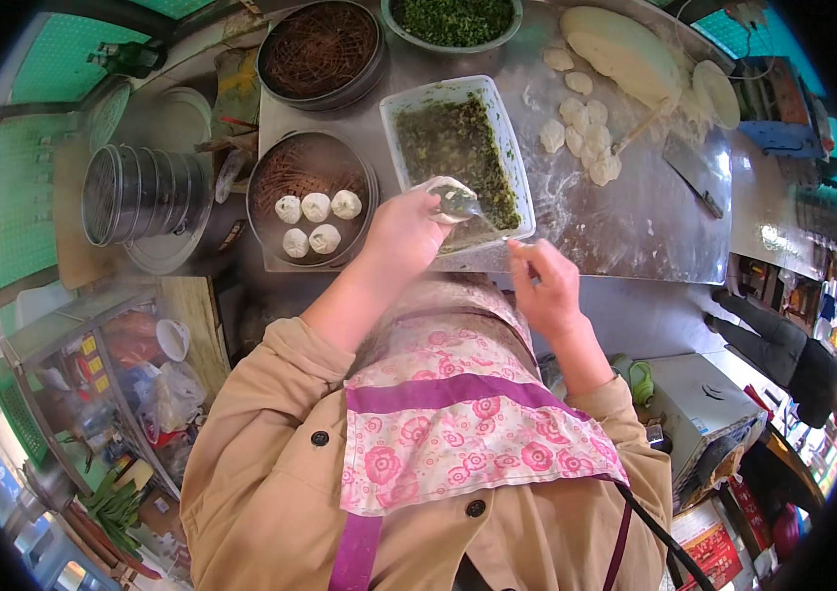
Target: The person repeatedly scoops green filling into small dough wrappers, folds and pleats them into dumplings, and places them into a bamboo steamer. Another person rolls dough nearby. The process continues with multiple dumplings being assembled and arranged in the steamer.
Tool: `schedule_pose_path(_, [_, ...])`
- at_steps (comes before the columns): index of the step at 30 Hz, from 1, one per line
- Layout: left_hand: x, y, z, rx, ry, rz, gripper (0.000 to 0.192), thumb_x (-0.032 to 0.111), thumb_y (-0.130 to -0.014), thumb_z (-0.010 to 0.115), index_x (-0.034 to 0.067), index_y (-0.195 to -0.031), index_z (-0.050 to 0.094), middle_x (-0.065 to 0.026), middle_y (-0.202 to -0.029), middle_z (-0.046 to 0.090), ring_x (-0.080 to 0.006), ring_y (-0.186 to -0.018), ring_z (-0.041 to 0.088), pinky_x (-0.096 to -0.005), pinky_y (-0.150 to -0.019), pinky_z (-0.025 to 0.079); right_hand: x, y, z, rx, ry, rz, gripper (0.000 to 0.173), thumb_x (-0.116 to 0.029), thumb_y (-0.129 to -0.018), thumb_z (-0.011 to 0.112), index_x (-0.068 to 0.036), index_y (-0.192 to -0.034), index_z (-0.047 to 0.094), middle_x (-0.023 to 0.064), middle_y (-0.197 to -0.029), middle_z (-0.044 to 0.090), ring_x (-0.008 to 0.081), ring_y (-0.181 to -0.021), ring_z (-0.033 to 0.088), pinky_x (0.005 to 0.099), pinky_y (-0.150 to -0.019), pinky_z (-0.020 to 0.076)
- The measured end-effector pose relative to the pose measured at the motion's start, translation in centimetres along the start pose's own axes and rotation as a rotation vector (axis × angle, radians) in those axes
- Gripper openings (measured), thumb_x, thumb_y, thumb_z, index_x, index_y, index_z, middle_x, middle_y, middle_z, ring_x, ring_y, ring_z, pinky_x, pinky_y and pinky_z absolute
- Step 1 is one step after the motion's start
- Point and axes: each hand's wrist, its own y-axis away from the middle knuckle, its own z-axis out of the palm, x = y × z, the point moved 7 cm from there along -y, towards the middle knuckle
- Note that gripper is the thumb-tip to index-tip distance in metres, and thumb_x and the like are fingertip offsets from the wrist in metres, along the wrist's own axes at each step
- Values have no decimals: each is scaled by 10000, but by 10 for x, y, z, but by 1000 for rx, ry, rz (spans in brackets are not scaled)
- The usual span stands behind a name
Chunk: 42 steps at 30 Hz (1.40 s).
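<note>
In my left hand point(410, 235) rests a round dough wrapper point(435, 185), cupped over the near side of a white plastic tub point(524, 181). My right hand point(545, 284) grips the handle of a metal spoon point(489, 220), whose bowl lies at the wrapper. Chopped green filling point(455, 140) lines the tub, with its bottom partly bare. To the left, several pleated buns point(316, 207) sit in a round steamer tray point(271, 192) on a brown woven liner. Loose dough pieces point(587, 133) lie on the floured steel table point(610, 236) to the right.
A second lined steamer tray point(319, 52) and a bowl of chopped greens point(455, 22) stand at the back. A large dough mass point(621, 52), a rolling pin point(640, 129) and a cleaver point(692, 173) lie right. Stacked steamer rings point(145, 193) are at left. A person point(780, 347) stands far right.
</note>
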Motion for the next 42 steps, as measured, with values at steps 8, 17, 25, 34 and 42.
schedule_pose_path(8, [23, 8, -39, -18, -665, 392, 340, 8, -1014, 468, -87, -1323, 572, -197, -1299, 652, -314, -1237, 634, -458, -1119, 498, 14, -16, -18, 47, 78, -65, 139, 41, -885, 714, -28, -1005, 723, 133, -765, 654, 312, -648, 655, 375, -568, 505])
schedule_pose_path(17, [10, 57, -26, 197, -123, 106, 287, 93, -1071, 504, -30, -1279, 659, -89, -1179, 709, -184, -1084, 696, -322, -950, 558, 33, -96, 23, -113, 359, 10, 160, -139, -1011, 609, -84, -1138, 689, 180, -917, 740, 398, -801, 720, 483, -679, 563])
schedule_pose_path(25, [3, 58, -33, 221, -136, 97, 233, 64, -1032, 553, -39, -1203, 672, -113, -1154, 727, -209, -1074, 706, -382, -949, 576, 41, -149, 105, -509, 736, -54, 158, -90, -922, 603, -74, -1074, 562, 165, -902, 719, 394, -814, 740, 511, -679, 590])
schedule_pose_path(34, [1, 59, -29, 212, -140, 100, 283, 125, -1029, 569, -21, -1244, 684, -54, -1136, 714, -123, -1019, 660, -280, -889, 520, 27, -145, 43, -502, 562, -66, 181, -175, -980, 576, -105, -1133, 639, 172, -845, 736, 394, -792, 726, 541, -710, 566])
schedule_pose_path(42, [4, 59, -30, 242, -128, 123, 212, 60, -1021, 591, -24, -1189, 690, -88, -1121, 736, -161, -1024, 701, -329, -892, 563, 37, -128, 106, -724, 617, -169, 153, -132, -972, 525, -104, -1096, 610, 191, -828, 716, 416, -797, 719, 545, -690, 562])
